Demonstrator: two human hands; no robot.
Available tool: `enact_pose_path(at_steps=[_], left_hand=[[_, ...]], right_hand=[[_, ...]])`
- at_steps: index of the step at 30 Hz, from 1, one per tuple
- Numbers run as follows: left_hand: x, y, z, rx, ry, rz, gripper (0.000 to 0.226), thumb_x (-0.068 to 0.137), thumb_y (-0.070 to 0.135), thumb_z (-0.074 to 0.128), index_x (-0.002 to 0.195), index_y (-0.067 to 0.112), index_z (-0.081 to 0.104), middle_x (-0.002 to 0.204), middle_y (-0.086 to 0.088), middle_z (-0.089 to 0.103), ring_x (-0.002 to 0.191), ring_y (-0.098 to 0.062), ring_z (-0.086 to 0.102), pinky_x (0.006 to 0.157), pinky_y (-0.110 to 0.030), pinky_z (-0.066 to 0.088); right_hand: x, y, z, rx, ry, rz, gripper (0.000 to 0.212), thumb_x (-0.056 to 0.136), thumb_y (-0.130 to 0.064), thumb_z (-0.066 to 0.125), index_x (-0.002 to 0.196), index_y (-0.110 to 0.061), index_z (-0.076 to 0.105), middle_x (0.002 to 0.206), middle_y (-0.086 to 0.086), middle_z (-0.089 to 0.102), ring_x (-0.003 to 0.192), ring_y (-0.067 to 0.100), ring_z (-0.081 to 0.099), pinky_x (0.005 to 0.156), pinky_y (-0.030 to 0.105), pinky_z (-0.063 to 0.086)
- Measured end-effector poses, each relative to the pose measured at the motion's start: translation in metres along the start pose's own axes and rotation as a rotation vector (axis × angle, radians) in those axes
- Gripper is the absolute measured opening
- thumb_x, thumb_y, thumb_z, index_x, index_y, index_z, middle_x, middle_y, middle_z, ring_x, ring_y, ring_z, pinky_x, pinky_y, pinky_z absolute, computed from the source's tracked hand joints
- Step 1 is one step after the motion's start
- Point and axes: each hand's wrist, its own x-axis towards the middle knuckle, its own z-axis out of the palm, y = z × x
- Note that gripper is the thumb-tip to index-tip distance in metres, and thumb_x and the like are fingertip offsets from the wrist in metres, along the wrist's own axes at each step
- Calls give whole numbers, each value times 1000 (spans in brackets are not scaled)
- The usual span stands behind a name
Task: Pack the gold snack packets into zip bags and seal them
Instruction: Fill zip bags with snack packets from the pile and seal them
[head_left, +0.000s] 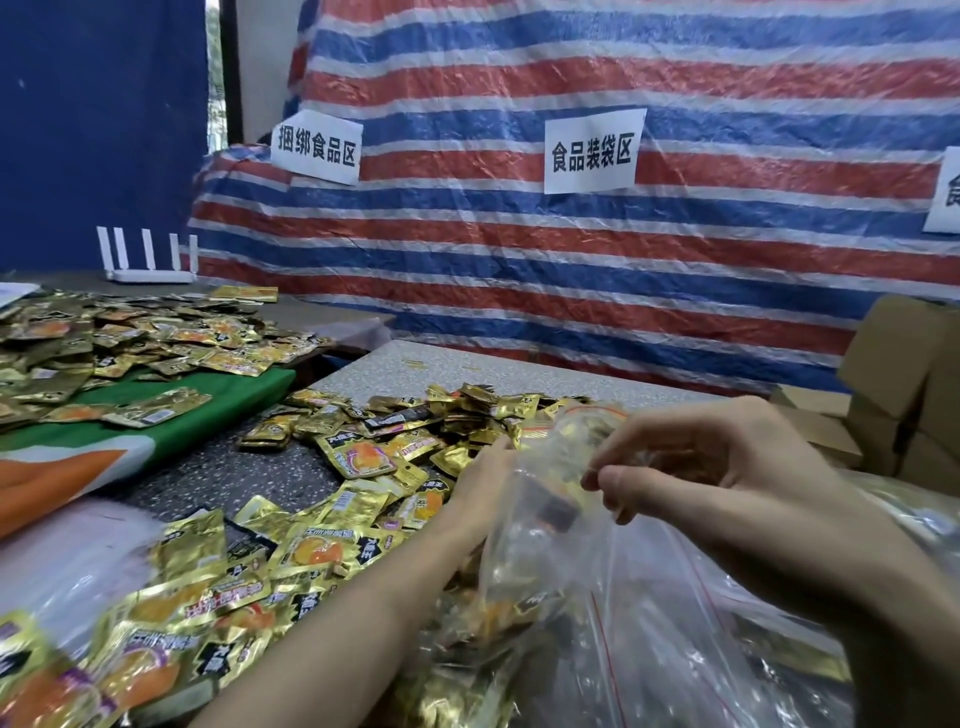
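While the right hand (727, 467) pinches the mouth of a clear zip bag (613, 561), gold snack packets (519, 610) inside it, left hand (480, 499) at its edge, grip hidden, loose packets (363, 457) heaped on speckled table (519, 369).

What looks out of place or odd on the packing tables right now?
A white router stands behind the far pile of gold packets, odd beside food. One dark strip packet lies among the near gold packets. Nothing looks torn; the right hand pinches the zip bag.
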Motion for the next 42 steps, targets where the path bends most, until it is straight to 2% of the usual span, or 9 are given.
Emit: enact_pose_path(at_steps=[3, 5, 8, 12, 18, 26, 33, 38, 42], left_hand=[[5, 9, -18, -78, -107, -4, 24, 92, 28, 64, 115, 33, 64, 110, 3, 67, 96, -19, 66, 79, -40, 57], [-2, 13, -29, -156, -88, -3, 12, 94, 22, 64, 104, 29, 66, 101, -7, 69, 92, -28, 68, 78, -46, 58], [-9, 2, -43, -229, 177, -85, 20, 99, 14, 58, 85, 28, 54, 94, -15, 67, 89, -32, 67, 68, -37, 55], [-23, -10, -76, -454, 544, -148, 17, 102, 16, 52, 92, 30, 53, 93, 2, 62, 70, 7, 59, 57, -15, 50], [-52, -4, -132, -701, 751, -280, 16, 96, 19, 63, 86, 31, 60, 90, 7, 68, 83, -7, 64, 63, -21, 46], [-90, 44, -215, -550, 1082, -34, 13, 91, 20, 69, 96, 32, 65, 92, 14, 70, 86, 1, 69, 69, -12, 53], [-121, 80, -233, -119, 931, 92, 22, 92, 24, 69, 113, 19, 71, 94, 14, 69, 86, 4, 65, 70, -8, 52], [-128, 92, -232, -146, 872, 89, 16, 92, 24, 69, 108, 23, 73, 91, 23, 67, 83, 3, 67, 71, -16, 55], [-128, 99, -230, -168, 967, 94, 19, 93, 22, 67, 111, 20, 73, 92, 25, 64, 87, 6, 65, 72, -7, 50]], right_hand=[[0, 1, -1, 4, -6, 5, 16, 81, -17, 70, 77, -31, 77, 71, -2, 74, 67, 13, 69, 70, 34, 54], [0, 3, -1, 7, -1, 14, 15, 81, -17, 70, 77, -30, 77, 71, -2, 74, 68, 15, 69, 71, 36, 54], [2, 3, 1, 4, -4, 23, 11, 80, -20, 70, 76, -27, 77, 70, -1, 73, 67, 18, 69, 70, 40, 53], [3, 1, 4, 7, -23, 33, 12, 80, -23, 67, 76, -25, 78, 72, 0, 74, 69, 18, 69, 72, 42, 55], [8, -8, 16, -26, -75, -3, 12, 81, -22, 66, 78, -20, 78, 74, 2, 73, 72, 19, 68, 73, 44, 55], [13, -15, 38, -100, -121, -73, 17, 80, -35, 62, 80, -27, 77, 79, -12, 72, 74, 9, 68, 71, 32, 54], [16, -18, 52, -140, -138, -145, 15, 83, -38, 63, 85, -32, 77, 85, -18, 70, 79, 5, 67, 67, 27, 54], [17, -18, 53, -132, -124, -173, 14, 85, -40, 64, 83, -33, 77, 83, -21, 70, 82, 4, 67, 67, 27, 54], [17, -20, 57, -178, -201, -193, 13, 81, -36, 65, 81, -34, 78, 86, -19, 71, 89, 5, 65, 71, 20, 51]])
